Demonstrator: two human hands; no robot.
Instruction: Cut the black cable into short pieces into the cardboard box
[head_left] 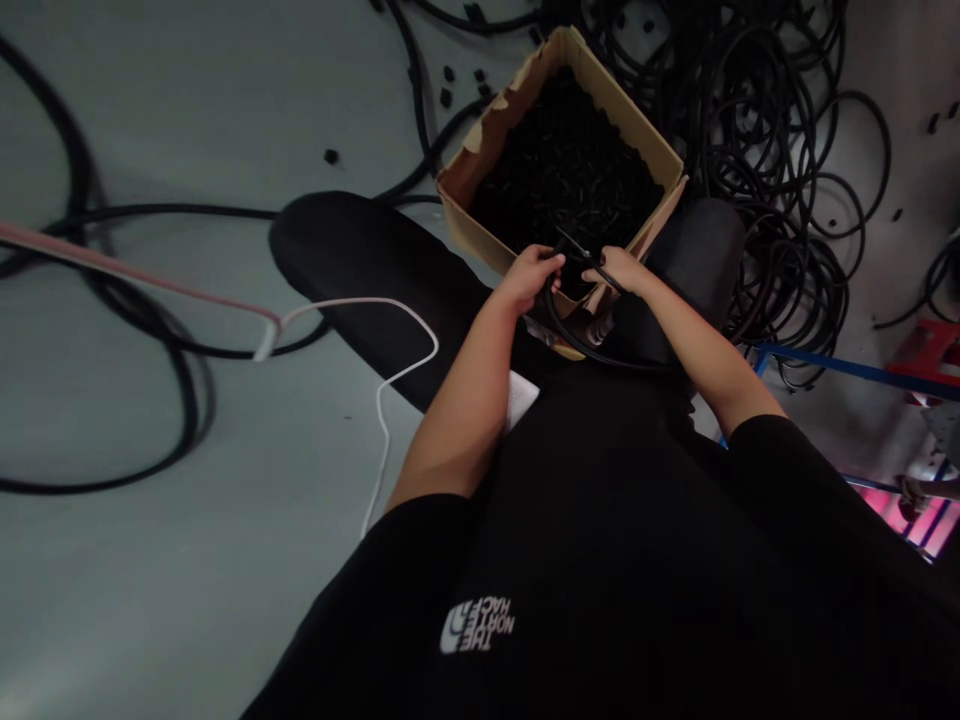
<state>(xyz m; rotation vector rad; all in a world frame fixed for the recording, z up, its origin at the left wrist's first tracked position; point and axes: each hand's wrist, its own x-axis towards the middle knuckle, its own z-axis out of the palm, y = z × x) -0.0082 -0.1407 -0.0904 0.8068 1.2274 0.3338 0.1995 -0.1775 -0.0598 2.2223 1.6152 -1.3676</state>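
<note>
My left hand (534,277) is closed around a black rubber hose (559,318), close to the hose's end. From there the hose bends down toward my lap and runs off to the right. In my closed right hand (619,272) is a pair of scissors (574,243), dark-handled, its thin metal blades pointing at the hose end by my left fingers. Whether the blades touch the hose I cannot tell. Both hands are over the near corner of an open cardboard box (480,240), which holds a heap of short black pieces (570,160).
Tangled black hose (750,130) lies in coils on the floor at right, with more loops (180,380) at left. Small black pieces (331,157) are scattered about. A white cord (384,400) crosses near my left leg. A blue frame (855,368) and a red object (926,355) stand at right.
</note>
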